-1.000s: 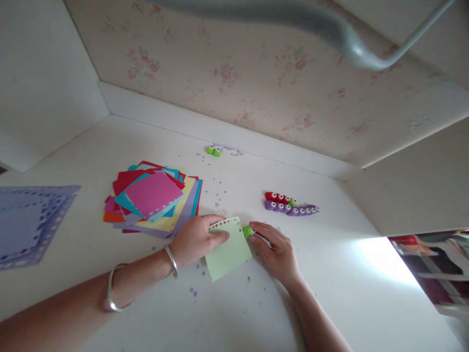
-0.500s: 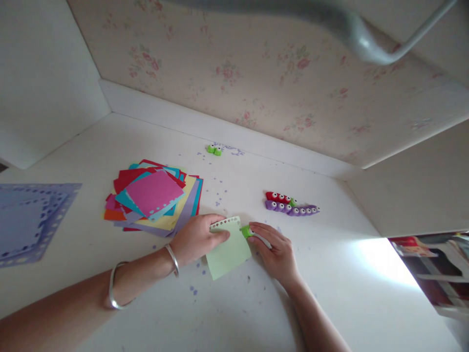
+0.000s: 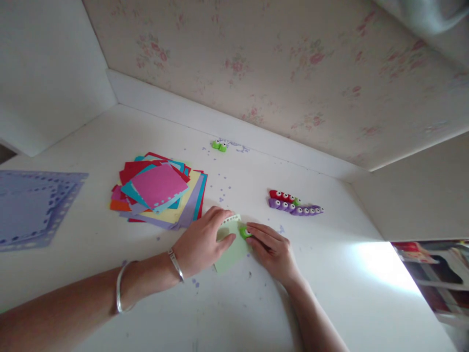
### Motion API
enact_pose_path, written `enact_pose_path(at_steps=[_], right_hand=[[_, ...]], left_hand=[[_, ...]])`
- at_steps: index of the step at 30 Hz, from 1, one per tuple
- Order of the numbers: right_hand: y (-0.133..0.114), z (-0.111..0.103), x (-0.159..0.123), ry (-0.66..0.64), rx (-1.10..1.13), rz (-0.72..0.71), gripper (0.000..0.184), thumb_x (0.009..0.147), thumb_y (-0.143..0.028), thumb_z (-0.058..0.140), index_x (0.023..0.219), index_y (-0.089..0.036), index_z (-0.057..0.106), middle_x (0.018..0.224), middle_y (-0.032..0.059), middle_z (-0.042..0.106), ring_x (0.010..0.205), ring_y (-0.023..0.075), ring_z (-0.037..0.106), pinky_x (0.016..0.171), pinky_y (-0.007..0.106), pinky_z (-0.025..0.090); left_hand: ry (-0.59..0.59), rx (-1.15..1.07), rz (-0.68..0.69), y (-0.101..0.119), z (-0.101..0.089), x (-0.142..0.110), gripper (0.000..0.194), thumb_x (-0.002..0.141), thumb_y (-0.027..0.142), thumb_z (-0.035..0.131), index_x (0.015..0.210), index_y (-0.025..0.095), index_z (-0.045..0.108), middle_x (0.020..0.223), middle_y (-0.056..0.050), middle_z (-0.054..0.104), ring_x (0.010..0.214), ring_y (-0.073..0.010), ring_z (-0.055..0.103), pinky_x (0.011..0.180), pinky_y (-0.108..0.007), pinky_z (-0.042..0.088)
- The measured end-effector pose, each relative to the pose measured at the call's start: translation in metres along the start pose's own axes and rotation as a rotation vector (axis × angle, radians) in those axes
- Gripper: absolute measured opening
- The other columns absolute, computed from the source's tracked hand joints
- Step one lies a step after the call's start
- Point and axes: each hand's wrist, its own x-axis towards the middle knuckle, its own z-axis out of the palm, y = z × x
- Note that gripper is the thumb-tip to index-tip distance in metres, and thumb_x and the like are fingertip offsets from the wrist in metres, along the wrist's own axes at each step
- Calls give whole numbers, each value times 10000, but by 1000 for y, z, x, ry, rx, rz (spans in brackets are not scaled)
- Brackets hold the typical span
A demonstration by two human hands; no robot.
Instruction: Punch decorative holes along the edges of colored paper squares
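My left hand (image 3: 207,242) grips a pale green sheet of paper (image 3: 231,254), thumb on top and fingers curled over its left side. A row of small punched holes runs along the sheet's top edge. My right hand (image 3: 274,252) is closed round a small green paper punch (image 3: 245,232) with a white-and-black eye-like button. This punch sits at the right edge of the sheet, near its top corner. Whether the paper is inside its slot I cannot tell, as the fingers hide part of it.
A stack of coloured paper (image 3: 161,183) lies to the left, with punched purple sheets (image 3: 25,210) farther left. Red punches (image 3: 284,196) and purple punches (image 3: 295,209) stand in rows at right. Two green punches (image 3: 219,145) sit by purple paper bits (image 3: 236,145) near the wall.
My left hand has shifted right over the sheet and covers more of it. My right hand keeps the green paper punch at the sheet's right edge. The view has tilted slightly.
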Motion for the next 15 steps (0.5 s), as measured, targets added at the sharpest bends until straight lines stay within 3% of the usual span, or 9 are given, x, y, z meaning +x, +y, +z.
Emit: enact_pose_path(at_steps=[3,6,11,15], right_hand=[[1,1,-2,13,8,-7,305,845,-116,609,1110,-250,680,1137,56,674,1036,201,636,892,380,557],[0,0,-2,25,-4,-42,325,834,-91,613,1111,-249,679,1135,55,676,1044,205,633,896,391,557],[-6,-5,-1,12,-97,-109,345,829,-75,610,1123,-243,676,1132,61,679,1039,210,633,882,396,564],[-9,-6,-1,3,-142,-133,351,836,-102,610,1148,-254,663,1105,56,690,1019,214,642,856,400,578]], left_hand=[[61,226,171,9,-5,-8,309,868,226,563,1174,185,553,1211,-107,552,1143,-260,507,976,-444,425],[-24,331,314,17,-4,-20,171,903,242,516,1025,189,622,1200,-72,576,1147,-261,496,992,-461,392],[-137,375,320,21,10,-37,332,903,422,512,1083,164,616,1259,-103,559,1251,-292,416,1096,-521,249],[-165,338,283,20,13,-40,348,909,444,491,1134,202,601,1288,-90,549,1259,-296,410,1092,-547,236]])
